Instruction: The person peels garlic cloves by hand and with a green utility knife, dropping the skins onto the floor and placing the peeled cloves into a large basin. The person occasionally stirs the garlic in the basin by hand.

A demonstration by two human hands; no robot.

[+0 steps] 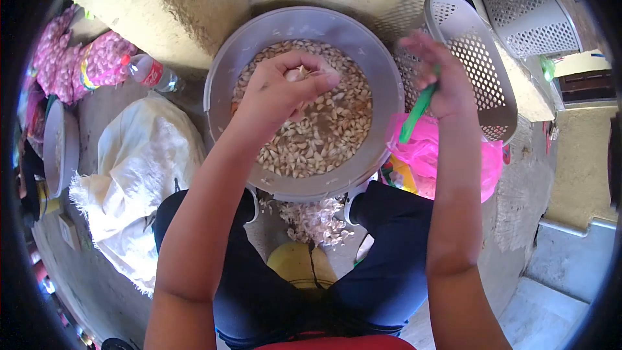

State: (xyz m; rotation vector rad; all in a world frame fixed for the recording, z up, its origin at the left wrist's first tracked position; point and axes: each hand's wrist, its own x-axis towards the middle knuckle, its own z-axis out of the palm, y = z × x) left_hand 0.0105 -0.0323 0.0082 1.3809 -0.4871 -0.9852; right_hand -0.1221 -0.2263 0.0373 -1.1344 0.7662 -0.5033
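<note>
My left hand point(278, 91) is over the big grey tub, its thumb and fingers closed on a whitish garlic piece point(298, 73). Many garlic cloves point(317, 142) fill the bottom of the tub point(227, 78) in what looks like water. To the right of the tub, my right hand point(444, 78) is raised with a green-handled knife point(420, 113) held against the palm. Its fingers are partly spread and blurred, and the blade cannot be made out.
Perforated grey baskets point(502, 84) stand at the right, by a pink plastic bag point(476, 165). A white woven sack point(146, 149), a cola bottle point(155, 72) and net bags of garlic point(107, 58) are at the left. Garlic skins point(317, 220) lie between my legs.
</note>
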